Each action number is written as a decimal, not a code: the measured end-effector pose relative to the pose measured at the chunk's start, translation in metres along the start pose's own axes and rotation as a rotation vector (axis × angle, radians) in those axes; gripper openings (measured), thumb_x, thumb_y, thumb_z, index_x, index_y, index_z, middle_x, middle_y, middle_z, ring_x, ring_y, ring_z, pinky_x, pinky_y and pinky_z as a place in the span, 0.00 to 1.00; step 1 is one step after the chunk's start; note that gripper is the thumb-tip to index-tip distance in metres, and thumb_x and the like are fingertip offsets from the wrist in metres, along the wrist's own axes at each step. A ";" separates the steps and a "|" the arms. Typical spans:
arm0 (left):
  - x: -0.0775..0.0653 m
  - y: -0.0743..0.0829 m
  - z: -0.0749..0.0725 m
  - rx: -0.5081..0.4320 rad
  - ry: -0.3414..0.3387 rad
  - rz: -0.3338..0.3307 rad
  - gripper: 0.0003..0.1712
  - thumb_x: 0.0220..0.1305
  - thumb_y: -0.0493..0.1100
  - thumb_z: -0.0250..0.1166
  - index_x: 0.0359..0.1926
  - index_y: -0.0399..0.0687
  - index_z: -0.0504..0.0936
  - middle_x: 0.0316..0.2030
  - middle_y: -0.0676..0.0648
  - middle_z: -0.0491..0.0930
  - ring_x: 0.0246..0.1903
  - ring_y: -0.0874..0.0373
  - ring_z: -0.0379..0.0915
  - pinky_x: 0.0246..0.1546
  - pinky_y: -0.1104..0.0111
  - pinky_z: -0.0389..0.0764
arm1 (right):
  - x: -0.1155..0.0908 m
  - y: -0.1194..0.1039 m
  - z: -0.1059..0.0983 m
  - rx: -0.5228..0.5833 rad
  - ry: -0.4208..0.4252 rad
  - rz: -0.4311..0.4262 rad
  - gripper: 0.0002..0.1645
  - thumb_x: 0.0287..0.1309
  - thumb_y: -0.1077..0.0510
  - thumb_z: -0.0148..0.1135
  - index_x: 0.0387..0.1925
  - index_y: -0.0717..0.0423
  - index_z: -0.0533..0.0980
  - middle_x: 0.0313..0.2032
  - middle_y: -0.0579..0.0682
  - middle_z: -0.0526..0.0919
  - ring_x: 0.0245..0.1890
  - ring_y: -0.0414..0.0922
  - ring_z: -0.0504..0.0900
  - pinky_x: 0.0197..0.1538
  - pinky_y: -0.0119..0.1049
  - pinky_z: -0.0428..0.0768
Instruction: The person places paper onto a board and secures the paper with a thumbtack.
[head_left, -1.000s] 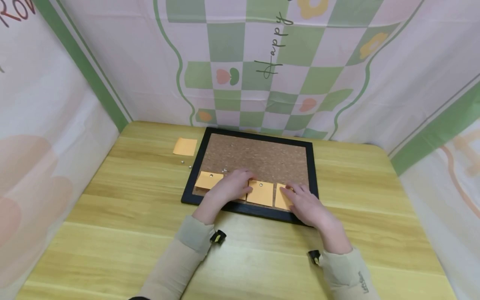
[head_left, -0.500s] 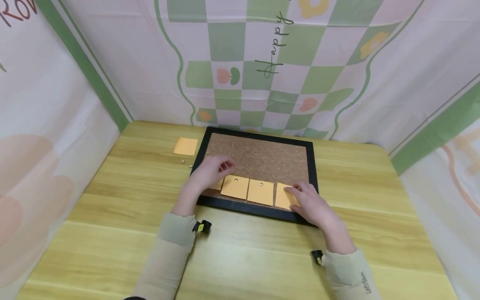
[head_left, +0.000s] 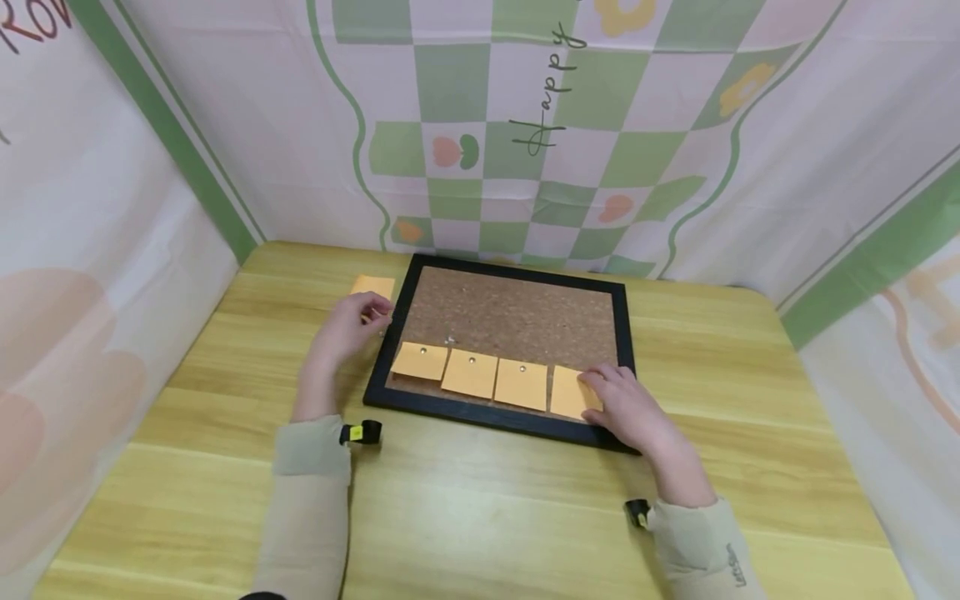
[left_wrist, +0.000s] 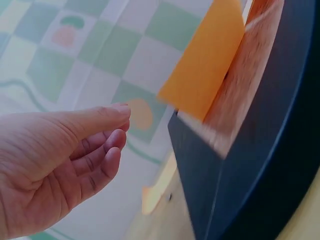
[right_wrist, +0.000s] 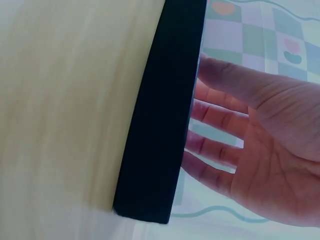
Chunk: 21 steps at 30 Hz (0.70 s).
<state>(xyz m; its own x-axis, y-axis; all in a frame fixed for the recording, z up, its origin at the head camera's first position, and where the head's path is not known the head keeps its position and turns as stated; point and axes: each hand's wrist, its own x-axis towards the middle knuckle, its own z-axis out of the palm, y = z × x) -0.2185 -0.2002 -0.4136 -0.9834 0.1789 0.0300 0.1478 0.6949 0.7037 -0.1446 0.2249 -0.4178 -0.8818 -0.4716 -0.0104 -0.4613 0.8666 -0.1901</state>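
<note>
My left hand (head_left: 347, 327) hovers over the table just left of the corkboard (head_left: 517, 321), its fingers loosely bent and nothing between them in the left wrist view. Near its fingertips lies a loose orange sticky note (head_left: 375, 286). Along the board's lower part runs a row of orange notes; the left note (head_left: 418, 364), second note (head_left: 468, 375) and third note (head_left: 521, 387) each carry a silver thumbtack at the top. My right hand (head_left: 628, 408) rests its fingers on the rightmost note (head_left: 567, 395), partly covering it. That note's right part is hidden.
The board's black frame (head_left: 465, 414) borders the cork all round. A small silver pin (head_left: 450, 339) stands on the cork above the notes. A patterned cloth (head_left: 510, 100) hangs behind the wooden table (head_left: 480, 508). A thumbtack (left_wrist: 169, 196) lies beside the frame.
My left hand has moved left, from the second note across the first to beside the board, uncovering both notes. The right hand stays at the rightmost note, shifted slightly right.
</note>
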 end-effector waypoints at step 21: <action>0.001 -0.032 0.000 0.061 -0.118 -0.098 0.13 0.72 0.39 0.60 0.54 0.43 0.82 0.47 0.39 0.83 0.48 0.46 0.78 0.54 0.53 0.79 | -0.001 0.006 -0.003 0.031 -0.023 -0.017 0.28 0.53 0.60 0.75 0.54 0.67 0.78 0.53 0.63 0.80 0.49 0.57 0.76 0.53 0.54 0.78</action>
<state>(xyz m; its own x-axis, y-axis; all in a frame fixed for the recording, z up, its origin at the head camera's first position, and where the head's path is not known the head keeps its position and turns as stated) -0.2246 -0.2221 -0.4364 -0.9747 0.1865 -0.1230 0.0616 0.7536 0.6545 -0.1472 0.2314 -0.4155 -0.8710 -0.4903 -0.0293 -0.4728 0.8530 -0.2210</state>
